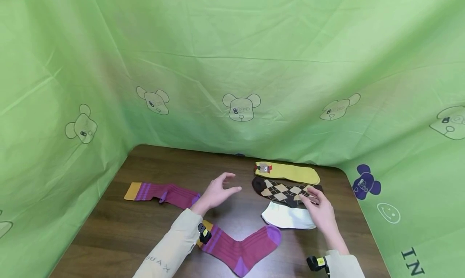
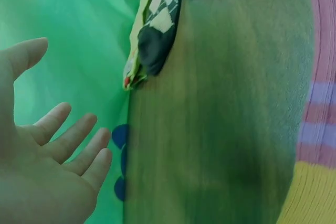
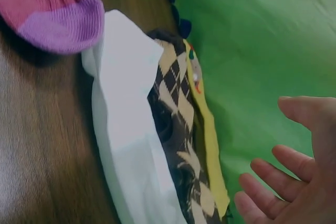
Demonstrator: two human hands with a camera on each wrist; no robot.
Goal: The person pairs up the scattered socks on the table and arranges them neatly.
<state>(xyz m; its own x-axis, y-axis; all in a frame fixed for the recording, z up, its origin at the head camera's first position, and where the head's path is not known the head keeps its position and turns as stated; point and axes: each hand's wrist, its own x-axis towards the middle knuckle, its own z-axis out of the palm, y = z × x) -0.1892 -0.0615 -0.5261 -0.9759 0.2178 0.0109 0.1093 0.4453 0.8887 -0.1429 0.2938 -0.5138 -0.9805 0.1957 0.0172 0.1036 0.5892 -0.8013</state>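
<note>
My left hand hovers over the middle of the table, its fingers apart and nothing in them. To its left lies a maroon sock with an orange cuff. A matching maroon sock with a purple heel and toe is nearer the front, its cuff partly behind my left forearm. On the right, a yellow sock, a brown argyle sock and a white sock lie in a row. My right hand overlaps the argyle and white socks' right ends in the head view, its palm bare in the right wrist view.
The brown wooden table meets a hanging green cloth with bear prints at the back and sides. The yellow sock, with a small animal figure on it, lies close to the table's back edge.
</note>
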